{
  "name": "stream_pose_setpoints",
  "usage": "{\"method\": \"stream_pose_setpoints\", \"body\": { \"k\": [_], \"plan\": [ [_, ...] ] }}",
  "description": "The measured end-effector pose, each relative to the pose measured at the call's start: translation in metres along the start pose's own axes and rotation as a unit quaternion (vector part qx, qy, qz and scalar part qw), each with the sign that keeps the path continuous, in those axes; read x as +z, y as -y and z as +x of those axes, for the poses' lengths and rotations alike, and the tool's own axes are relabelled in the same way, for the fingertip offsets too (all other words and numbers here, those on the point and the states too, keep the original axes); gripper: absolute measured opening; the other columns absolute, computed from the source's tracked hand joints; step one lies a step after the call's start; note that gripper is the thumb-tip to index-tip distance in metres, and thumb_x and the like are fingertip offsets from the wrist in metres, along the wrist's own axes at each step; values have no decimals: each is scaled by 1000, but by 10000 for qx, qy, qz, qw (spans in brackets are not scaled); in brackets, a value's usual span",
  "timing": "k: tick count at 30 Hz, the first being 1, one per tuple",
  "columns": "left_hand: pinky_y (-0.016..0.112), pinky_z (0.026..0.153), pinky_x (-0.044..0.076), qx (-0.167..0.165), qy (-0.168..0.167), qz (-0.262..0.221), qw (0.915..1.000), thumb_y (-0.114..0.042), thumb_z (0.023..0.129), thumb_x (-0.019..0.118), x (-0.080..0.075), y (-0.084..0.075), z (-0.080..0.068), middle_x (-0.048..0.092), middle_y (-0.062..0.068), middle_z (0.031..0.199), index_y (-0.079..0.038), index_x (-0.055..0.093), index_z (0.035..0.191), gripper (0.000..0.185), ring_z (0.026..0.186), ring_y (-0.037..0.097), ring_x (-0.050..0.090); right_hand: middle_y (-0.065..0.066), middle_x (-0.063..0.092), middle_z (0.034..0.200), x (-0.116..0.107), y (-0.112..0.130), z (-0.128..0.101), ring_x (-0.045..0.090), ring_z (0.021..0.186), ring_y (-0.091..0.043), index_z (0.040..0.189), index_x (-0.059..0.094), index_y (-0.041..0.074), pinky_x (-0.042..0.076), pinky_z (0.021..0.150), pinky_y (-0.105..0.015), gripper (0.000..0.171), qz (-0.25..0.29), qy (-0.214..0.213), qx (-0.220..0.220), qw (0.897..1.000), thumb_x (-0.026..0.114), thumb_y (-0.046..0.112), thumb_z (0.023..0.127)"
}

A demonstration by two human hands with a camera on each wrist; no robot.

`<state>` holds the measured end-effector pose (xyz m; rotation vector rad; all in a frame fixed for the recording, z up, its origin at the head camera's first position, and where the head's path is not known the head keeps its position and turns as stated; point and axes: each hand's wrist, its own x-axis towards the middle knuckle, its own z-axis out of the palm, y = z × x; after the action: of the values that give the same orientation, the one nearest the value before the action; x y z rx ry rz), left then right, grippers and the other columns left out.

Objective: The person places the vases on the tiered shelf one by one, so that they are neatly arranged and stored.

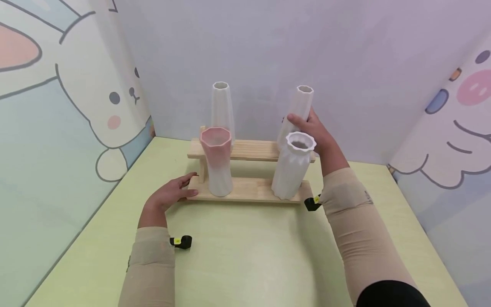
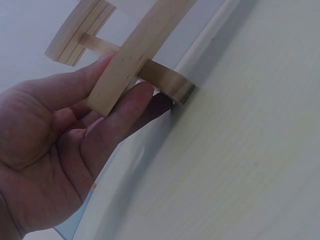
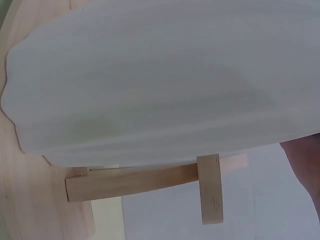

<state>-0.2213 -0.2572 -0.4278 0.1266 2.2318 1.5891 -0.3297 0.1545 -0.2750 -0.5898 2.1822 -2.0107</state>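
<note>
Two-tier wooden rack [image 1: 245,189], near the tabletop's [image 1: 238,256] far edge. Upper tier: tall white vase [image 1: 221,106] at left; twisted white vase [image 1: 297,111] at right, tilted, the right hand [image 1: 314,132] curled around its neck in a closed grip. Lower tier: pink-and-white vase [image 1: 217,160] at left; ribbed white vase [image 1: 292,166] at right, directly in front of the held one. Left hand [image 1: 172,194], fingers straight, rests against the rack's left end. Risk: the tilted vase or forearm could knock the ribbed vase off the narrow lower tier.
</note>
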Motion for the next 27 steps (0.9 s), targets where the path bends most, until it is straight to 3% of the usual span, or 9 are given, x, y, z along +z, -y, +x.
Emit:
{"method": "stream_pose_setpoints", "body": {
  "k": [6, 9, 15, 21, 27],
  "plan": [
    [45, 97, 39, 48, -7, 45, 10000, -25, 87, 66, -2, 0, 2, 18, 8, 152, -18, 20, 149, 78, 120, 28, 46, -15, 48, 115, -7, -15, 10, 50, 102, -26, 128, 34, 17, 45, 83, -38, 46, 258, 5, -293, 9992, 59, 20, 90],
    [45, 97, 39, 63, 21, 34, 10000, -25, 87, 66, -2, 3, 4, 18, 8, 152, -18, 20, 149, 77, 121, 27, 45, -14, 51, 115, -14, -26, 13, 52, 103, -26, 130, 35, 17, 47, 82, -37, 48, 430, 72, -472, 9979, 60, 25, 90],
    [46, 99, 37, 24, 63, 27, 10000, -27, 86, 66, 0, 7, 10, 17, 7, 152, -19, 19, 149, 79, 123, 28, 43, -15, 42, 129, -27, -32, 3, 44, 114, -28, 138, 23, 19, 40, 92, -35, 81, 866, 142, -1127, 9897, 60, 56, 77],
    [47, 99, 36, 110, -8, 77, 9999, -32, 84, 68, -2, 22, 22, 18, 5, 152, -24, 21, 148, 80, 123, 27, 43, -22, 28, 143, -41, -32, -24, 26, 133, -32, 143, 18, 16, 12, 111, -43, 95, 1294, -272, -1746, 9757, 64, 57, 71],
    [43, 97, 40, 75, -122, 246, 9996, -40, 80, 70, -8, 30, 23, 24, 1, 151, -28, 23, 147, 83, 115, 22, 51, -24, 17, 148, -42, -48, -70, 15, 137, -35, 145, 14, 14, 7, 112, -44, 91, 1621, -478, -2237, 9599, 64, 51, 79]
  ]
}}
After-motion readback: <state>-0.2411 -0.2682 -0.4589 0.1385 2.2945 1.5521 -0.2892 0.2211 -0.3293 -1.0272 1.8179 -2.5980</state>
